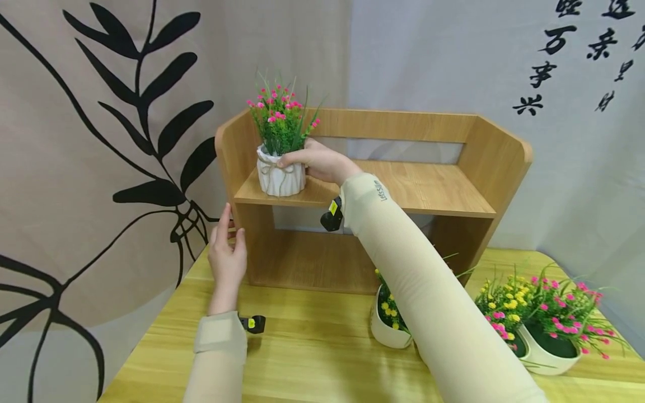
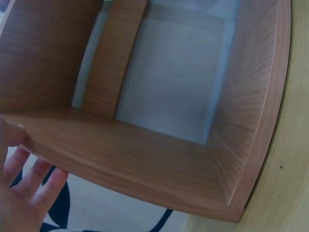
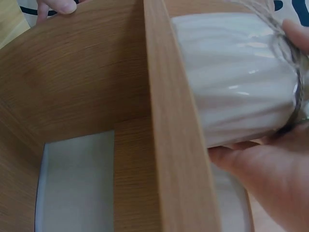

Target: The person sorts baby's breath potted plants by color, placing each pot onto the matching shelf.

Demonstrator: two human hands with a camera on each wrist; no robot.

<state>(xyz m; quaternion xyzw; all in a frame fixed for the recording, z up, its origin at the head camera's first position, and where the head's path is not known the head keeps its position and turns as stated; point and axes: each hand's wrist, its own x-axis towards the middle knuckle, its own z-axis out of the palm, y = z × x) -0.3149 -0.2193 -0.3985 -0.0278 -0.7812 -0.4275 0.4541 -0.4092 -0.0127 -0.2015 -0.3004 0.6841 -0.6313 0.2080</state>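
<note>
white pot (image 1: 281,178): pink-flowered, at the left end of the wooden shelf's (image 1: 428,184) upper board, near its front edge; cannot tell if its base bears full weight
right grip (image 1: 323,162): pinching the white pot between thumb and fingers
left grip (image 1: 228,257): fingers loosely spread, touching the shelf's left side panel (image 2: 120,181)
done, judged: one pot brought to the shelf, seemingly not yet let go
left, judged: yellow-flowered pot (image 1: 387,327), mixed-flower pot (image 1: 519,348) and right-hand pink pot (image 1: 551,361) all sit on the surface (image 1: 302,347), off the shelf
stage, judged: early

White pot (image 3: 236,72) cropped (right-wrist view).
</note>
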